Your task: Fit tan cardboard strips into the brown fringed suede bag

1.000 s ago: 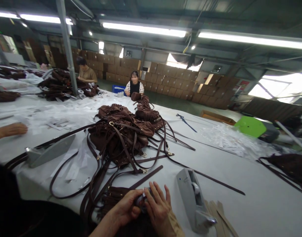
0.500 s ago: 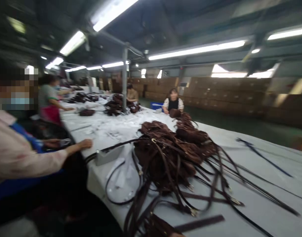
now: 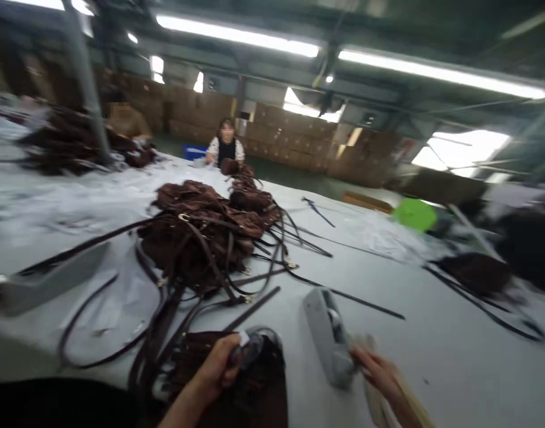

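My left hand (image 3: 221,362) is closed around a dark, rounded object (image 3: 254,348), blurred, above a dark brown bag (image 3: 263,392) at the bottom centre. To the right, the fingers of my right hand (image 3: 374,365) reach the lower end of a grey device (image 3: 328,336) on the white table (image 3: 406,297); motion blur hides whether they grip it. Beyond my left hand lies a heap of brown bags (image 3: 196,232) with long straps and metal buckles trailing over the table.
A grey tray-like piece (image 3: 58,279) lies at the left. Another brown bag (image 3: 475,273) rests at the right near a green object (image 3: 415,214). A person (image 3: 226,145) sits across the table, and a metal post (image 3: 87,83) stands at the left.
The view has swung right, so the heap now appears further left and the person on the near left is out of view. Both my hands and the grey device have come into sight.
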Tool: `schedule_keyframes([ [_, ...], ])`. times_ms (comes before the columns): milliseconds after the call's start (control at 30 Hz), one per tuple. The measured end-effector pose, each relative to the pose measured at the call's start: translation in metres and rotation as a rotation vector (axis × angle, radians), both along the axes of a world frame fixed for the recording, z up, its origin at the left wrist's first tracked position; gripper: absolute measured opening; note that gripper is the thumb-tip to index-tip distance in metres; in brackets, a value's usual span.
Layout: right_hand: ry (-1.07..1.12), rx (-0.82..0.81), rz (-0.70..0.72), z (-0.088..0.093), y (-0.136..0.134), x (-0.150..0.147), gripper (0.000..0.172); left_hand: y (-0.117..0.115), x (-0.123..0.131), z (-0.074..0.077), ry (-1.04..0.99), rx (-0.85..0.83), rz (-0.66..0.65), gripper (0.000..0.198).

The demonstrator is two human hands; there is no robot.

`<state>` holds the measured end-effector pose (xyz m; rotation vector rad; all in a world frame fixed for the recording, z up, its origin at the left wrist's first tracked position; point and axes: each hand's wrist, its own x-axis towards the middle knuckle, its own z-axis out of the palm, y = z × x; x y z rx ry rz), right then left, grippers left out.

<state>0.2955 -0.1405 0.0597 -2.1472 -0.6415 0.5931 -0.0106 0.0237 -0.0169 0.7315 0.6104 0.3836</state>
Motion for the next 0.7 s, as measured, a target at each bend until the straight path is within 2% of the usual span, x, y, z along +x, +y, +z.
schedule_keyframes([
  [67,0.075,-0.042,-0.131,-0.001,-0.039,0.010,0.049,0.004,0.001,-0.012,0.007,0.049,0.007,0.048],
  [133,0.111,-0.039,-0.213,-0.005,-0.050,0.016,0.060,0.009,-0.002,-0.019,0.017,0.053,-0.008,0.045],
  [233,0.154,-0.047,-0.222,-0.008,-0.044,0.017,0.065,0.010,-0.006,-0.021,0.015,0.040,-0.032,0.046],
  [433,0.207,-0.048,-0.145,-0.004,-0.041,0.011,0.055,0.006,-0.005,-0.016,-0.004,0.040,-0.006,0.049],
  [700,0.291,0.056,-0.107,0.003,-0.043,0.008,0.045,0.007,-0.006,-0.016,-0.005,0.027,-0.014,0.050],
])
